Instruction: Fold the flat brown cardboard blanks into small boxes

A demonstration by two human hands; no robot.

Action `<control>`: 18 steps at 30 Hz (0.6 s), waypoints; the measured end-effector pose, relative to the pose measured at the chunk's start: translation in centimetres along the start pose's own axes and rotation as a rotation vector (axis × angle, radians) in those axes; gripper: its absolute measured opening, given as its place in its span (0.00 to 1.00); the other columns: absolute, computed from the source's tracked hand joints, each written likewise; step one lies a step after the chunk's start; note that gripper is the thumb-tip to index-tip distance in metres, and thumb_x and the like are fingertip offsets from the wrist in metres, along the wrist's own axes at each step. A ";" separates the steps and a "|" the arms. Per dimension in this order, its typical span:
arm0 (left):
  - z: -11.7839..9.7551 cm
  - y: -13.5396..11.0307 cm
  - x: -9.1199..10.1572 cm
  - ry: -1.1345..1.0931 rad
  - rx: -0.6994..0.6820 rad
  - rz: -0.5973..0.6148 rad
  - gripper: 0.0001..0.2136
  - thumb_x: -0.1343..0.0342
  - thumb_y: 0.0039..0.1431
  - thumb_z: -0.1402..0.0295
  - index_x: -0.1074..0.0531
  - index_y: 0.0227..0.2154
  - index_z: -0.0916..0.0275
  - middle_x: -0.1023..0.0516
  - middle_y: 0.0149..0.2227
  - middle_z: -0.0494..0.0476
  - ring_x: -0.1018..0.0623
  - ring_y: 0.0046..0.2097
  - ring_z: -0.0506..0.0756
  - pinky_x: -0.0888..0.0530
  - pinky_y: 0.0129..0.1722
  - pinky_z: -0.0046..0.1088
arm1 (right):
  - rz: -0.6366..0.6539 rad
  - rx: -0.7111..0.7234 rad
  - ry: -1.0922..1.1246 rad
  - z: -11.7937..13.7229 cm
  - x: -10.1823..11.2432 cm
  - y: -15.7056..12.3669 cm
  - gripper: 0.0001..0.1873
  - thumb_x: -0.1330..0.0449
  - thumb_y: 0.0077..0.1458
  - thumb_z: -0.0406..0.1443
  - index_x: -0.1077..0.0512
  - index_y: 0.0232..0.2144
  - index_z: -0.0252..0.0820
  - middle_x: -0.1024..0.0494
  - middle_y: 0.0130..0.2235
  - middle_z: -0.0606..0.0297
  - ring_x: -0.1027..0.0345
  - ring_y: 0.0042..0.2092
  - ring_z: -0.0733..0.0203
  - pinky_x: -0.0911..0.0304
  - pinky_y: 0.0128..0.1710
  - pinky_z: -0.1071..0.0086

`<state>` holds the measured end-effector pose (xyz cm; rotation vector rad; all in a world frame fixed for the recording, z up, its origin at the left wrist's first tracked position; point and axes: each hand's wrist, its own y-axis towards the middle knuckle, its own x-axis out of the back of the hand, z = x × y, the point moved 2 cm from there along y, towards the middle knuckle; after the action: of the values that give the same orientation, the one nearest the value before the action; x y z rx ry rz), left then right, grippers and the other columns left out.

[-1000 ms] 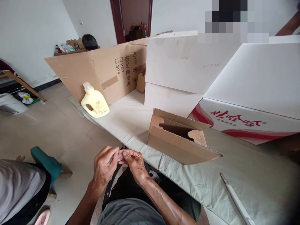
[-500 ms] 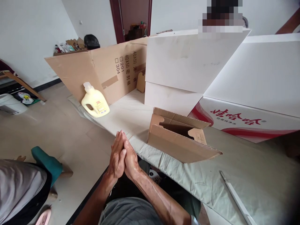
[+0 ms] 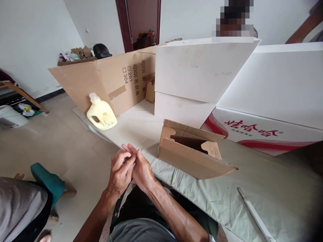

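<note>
In front of my body, over the near edge of the cloth-covered table, my two hands touch. My left hand [image 3: 120, 173] has its fingers bent and its thumb brought in, pinching against the inside of the right hand. Whatever lies between its fingertips is too small or hidden to make out. My right hand [image 3: 143, 171] is held on edge with its fingers stretched out. Closest to the hands on the table is an open brown cardboard box [image 3: 186, 158], to their right. A pale yellow jug [image 3: 104, 116] with a handle stands beyond them to the left.
Large brown cardboard [image 3: 118, 77] and white panels [image 3: 186, 70] stand along the table's far side. A white box with red print [image 3: 242, 129] is at the right. A long thin white tool [image 3: 254, 211] lies near the right edge. Other people are opposite and at left.
My palms were pressed flat together. Now the left hand's fingers are bent and pinch at the right hand, which stays stretched out. The view has tilted slightly.
</note>
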<state>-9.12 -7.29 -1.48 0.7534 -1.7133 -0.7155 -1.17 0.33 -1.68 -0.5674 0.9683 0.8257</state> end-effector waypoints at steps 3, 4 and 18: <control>-0.4 -0.1 0.6 -0.033 -0.046 -0.001 0.16 0.42 0.69 0.80 0.21 0.54 0.57 0.20 0.53 0.62 0.20 0.60 0.61 0.21 0.60 0.40 | 0.041 -0.045 -0.007 1.1 0.1 0.0 0.41 0.28 0.53 0.64 0.25 0.58 0.47 0.19 0.64 0.54 0.27 0.67 0.46 0.44 0.74 0.45; -0.8 -0.4 0.6 -0.052 -0.045 0.016 0.15 0.42 0.70 0.81 0.22 0.54 0.58 0.20 0.55 0.63 0.19 0.61 0.61 0.21 0.61 0.39 | 0.043 -0.045 -0.015 1.4 0.1 0.2 0.41 0.29 0.54 0.64 0.26 0.59 0.46 0.19 0.63 0.54 0.27 0.67 0.46 0.45 0.74 0.45; -6.0 0.3 -0.6 -0.528 0.483 0.101 0.34 0.59 0.79 0.48 0.56 0.80 0.52 0.48 0.81 0.65 0.43 0.80 0.68 0.41 0.77 0.57 | -0.060 0.244 -0.322 -1.4 -0.6 1.0 0.46 0.37 0.61 0.67 0.31 0.71 0.53 0.32 0.74 0.59 0.39 0.75 0.46 0.44 0.76 0.47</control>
<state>-3.26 -7.19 -0.18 0.8419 -2.4401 -0.4511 -2.88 -0.36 -1.90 -0.2420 0.7375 0.7068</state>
